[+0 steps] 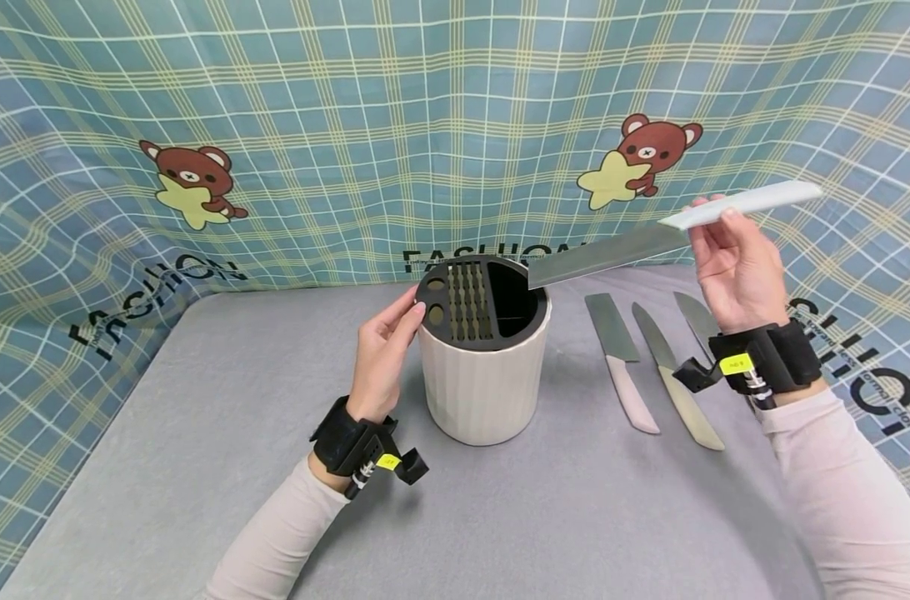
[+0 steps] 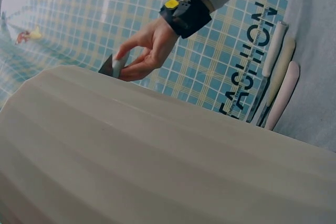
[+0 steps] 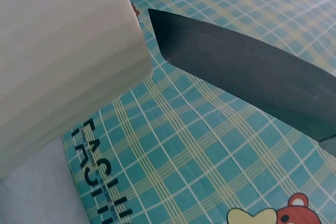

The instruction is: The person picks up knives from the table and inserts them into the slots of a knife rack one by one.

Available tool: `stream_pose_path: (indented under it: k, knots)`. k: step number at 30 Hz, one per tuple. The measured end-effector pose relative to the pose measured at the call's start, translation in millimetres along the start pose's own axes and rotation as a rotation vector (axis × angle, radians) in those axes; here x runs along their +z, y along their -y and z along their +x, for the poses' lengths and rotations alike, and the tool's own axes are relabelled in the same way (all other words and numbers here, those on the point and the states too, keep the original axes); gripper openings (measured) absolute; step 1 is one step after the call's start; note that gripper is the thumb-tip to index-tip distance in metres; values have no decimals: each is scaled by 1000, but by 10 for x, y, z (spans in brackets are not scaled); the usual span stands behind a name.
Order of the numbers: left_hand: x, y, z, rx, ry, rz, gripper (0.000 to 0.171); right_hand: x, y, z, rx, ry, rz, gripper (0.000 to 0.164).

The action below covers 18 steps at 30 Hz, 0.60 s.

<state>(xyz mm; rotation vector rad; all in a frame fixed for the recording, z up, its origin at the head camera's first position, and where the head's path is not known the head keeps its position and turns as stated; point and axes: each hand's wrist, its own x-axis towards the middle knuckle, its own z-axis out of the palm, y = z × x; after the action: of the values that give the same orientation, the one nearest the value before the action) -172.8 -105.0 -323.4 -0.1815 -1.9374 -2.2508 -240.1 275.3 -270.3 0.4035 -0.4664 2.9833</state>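
A white ribbed knife holder stands upright on the table, its black top split into round holes, wavy slots and one large half-moon opening. My left hand touches the rim on its left side, thumb and fingers at the edge. My right hand pinches a knife by its pale handle, raised to the right of the holder. The wide blade points left, its tip overlapping the opening's right rim in the head view. Seen from the right wrist, the blade is beside the holder's upper edge.
On the table right of the holder lie a knife with a pink handle, one with a cream handle and a third blade partly hidden by the right wrist. A checked cloth with bear prints hangs behind.
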Motion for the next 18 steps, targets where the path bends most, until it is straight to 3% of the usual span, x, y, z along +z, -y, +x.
stream_pose_path:
  k: [18]
  knots:
    - [4,4,2,11,-10,5,45,104,-312,25,51,68,-21,23]
